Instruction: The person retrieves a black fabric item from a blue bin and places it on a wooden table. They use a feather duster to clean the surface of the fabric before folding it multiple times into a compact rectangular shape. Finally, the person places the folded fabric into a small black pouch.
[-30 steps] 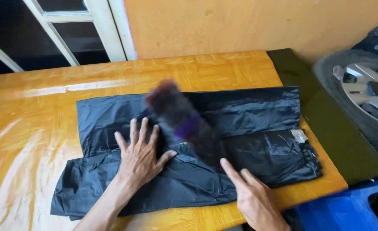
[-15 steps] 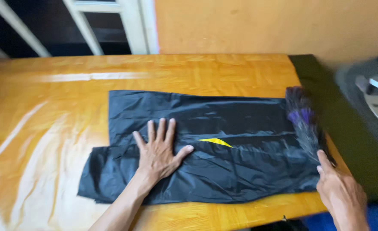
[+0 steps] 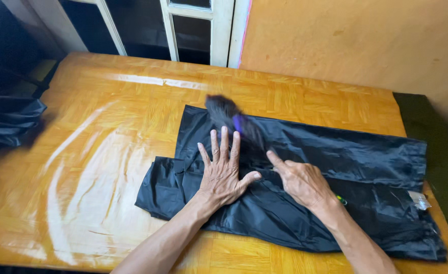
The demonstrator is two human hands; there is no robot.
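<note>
A black shiny garment (image 3: 335, 167) lies spread flat on an orange wooden table (image 3: 107, 152). My left hand (image 3: 223, 172) presses palm-down on the garment's left part, fingers spread. My right hand (image 3: 301, 181) is just to its right, gripping the handle of a dark brush (image 3: 230, 119) with a purple band. The index finger lies along the handle. The brush head is blurred and sits on the garment's upper left edge, beyond my left fingertips. A small white tag (image 3: 419, 199) shows near the garment's right end.
A dark crumpled bag (image 3: 8, 119) hangs off the table's left side. A dark green cloth (image 3: 437, 137) covers the right edge. A white window frame (image 3: 219, 30) and an orange wall (image 3: 361, 40) stand behind the table.
The brush swept from the garment's right end back to its upper left edge with my right hand. My left hand stayed flat on the cloth.
</note>
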